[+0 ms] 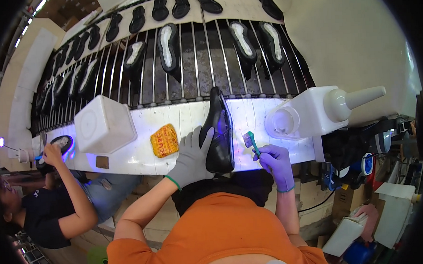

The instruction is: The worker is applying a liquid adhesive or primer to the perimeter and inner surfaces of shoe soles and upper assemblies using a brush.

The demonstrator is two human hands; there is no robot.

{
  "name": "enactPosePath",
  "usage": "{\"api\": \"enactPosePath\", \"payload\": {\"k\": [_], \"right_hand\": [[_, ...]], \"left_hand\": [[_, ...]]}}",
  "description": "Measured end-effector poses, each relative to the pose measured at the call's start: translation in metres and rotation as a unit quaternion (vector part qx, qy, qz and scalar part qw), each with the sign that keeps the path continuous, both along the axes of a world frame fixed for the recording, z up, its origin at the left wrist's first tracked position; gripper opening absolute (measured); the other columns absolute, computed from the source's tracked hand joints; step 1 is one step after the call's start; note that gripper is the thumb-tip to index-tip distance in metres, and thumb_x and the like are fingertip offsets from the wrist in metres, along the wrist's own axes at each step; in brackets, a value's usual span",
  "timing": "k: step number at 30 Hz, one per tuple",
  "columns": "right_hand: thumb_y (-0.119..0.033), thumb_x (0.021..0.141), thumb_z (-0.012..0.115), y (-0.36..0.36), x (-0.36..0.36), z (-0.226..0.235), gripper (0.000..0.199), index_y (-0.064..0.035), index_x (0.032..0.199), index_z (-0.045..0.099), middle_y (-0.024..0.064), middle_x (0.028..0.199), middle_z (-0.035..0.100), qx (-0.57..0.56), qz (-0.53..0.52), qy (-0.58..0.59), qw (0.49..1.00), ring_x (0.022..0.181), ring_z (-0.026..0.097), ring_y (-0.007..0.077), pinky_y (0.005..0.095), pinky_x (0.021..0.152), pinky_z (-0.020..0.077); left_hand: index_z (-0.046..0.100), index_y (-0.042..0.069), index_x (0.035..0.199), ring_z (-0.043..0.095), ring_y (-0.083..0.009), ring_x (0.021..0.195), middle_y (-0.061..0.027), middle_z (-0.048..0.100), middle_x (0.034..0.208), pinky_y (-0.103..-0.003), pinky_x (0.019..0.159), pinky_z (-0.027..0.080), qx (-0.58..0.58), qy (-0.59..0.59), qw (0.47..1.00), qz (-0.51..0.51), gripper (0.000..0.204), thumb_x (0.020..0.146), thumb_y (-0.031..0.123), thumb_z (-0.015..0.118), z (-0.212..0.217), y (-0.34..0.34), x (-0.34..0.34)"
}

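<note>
A black leather shoe [220, 148] lies lengthwise on the white bench, apparently on its side, its narrow end reaching toward the rack. My left hand [191, 156], in a grey glove, grips it from the left near its closer end. In a purple-tinted glove, my right hand [276, 163] pinches a small green-handled brush [253, 140]. The brush's bristles point left, a short gap away from the shoe's right edge. Beside my left hand sits a crumpled yellow-orange packet [164, 140]. To the right of the brush stands a small white round tub [285, 121].
Beyond the bench runs a roller rack [195, 85] bearing black shoes and several black soles with white strips. A white square container [105, 125] stands left, a white jug [317, 111] right. A co-worker's hand [53, 154] works on a sole at far left.
</note>
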State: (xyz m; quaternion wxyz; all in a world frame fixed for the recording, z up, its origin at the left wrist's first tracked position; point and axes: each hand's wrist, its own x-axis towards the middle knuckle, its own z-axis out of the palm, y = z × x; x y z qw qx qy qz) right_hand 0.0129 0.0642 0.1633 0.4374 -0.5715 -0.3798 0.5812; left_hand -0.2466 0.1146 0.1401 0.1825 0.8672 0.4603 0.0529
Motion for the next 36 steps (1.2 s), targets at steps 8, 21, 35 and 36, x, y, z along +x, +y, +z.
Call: {"api": "enactPosePath", "payload": {"k": [8,21,35,36], "right_hand": [[-0.006,0.083,0.056,-0.009,0.007,0.018,0.016,0.0038,0.081,0.068,-0.0005,0.055,0.051,0.021,-0.033,-0.002,0.999,0.044,0.04,0.0039,0.0197,0.041,0.0263],[-0.006,0.086,0.057,-0.025,0.019,0.023,0.019,0.0025,0.097,0.07,0.0027,0.073,0.064,0.054,-0.068,0.059,0.994,0.05,0.044,0.0027,0.0178,0.042,0.0295],[-0.017,0.086,0.064,-0.015,0.025,-0.022,0.017,-0.0012,0.087,0.071,-0.0028,0.059,0.053,-0.081,-0.013,0.048,0.995,0.049,0.044,0.0033,0.0186,0.045,0.0324],[-0.018,0.086,0.065,-0.012,0.025,-0.026,0.019,-0.0008,0.088,0.071,-0.0031,0.059,0.052,-0.09,-0.012,0.06,0.994,0.049,0.043,0.0035,0.019,0.045,0.0328]], "left_hand": [[0.019,0.002,0.149,0.055,-0.0271,0.115,-0.0161,0.049,0.132,-0.035,0.098,0.046,-0.405,-0.539,0.727,0.126,0.104,0.067,0.028,0.077,0.014,0.025,-0.018],[0.009,0.005,0.151,0.05,-0.0341,0.122,-0.0256,0.046,0.136,-0.037,0.101,0.04,0.011,-0.429,0.855,0.29,0.111,0.073,0.045,0.077,-0.065,0.244,0.022],[0.002,-0.007,0.148,0.012,-0.0291,0.145,-0.0253,0.014,0.155,-0.029,0.115,0.012,-0.065,-0.539,0.836,0.087,0.086,0.096,0.043,0.05,-0.025,0.3,0.145],[0.007,0.001,0.15,0.013,-0.0265,0.145,-0.018,0.016,0.156,-0.034,0.115,0.012,-0.192,-0.608,0.763,0.104,0.082,0.096,0.048,0.048,-0.031,0.317,0.16]]}}
